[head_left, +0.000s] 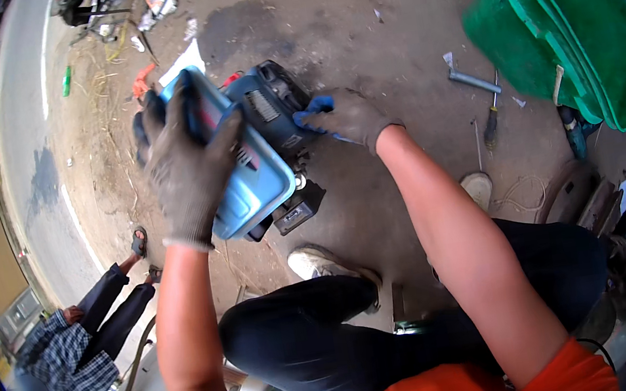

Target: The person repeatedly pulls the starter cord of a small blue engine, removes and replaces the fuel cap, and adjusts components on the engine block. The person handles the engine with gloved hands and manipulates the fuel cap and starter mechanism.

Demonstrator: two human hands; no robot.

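My left hand (194, 156), in a grey-brown glove with dark fingers, grips a light blue rectangular casing (256, 191) that lies tilted over the left part of a dark machine (264, 106). My right hand (346, 117), gloved too, is at the machine's right side with fingers curled by a bright blue patch; I cannot make out what it holds. A black block-shaped part (297, 214) sits below the casing, partly hidden by it.
A green plastic cover (578, 30) lies at right near a metal tube (473, 81) and a screwdriver (491, 126). Tools and parts clutter the lower right. A person (63, 351) in a checked shirt and sandals is at lower left, beside the road (38, 202). Litter lies along the top.
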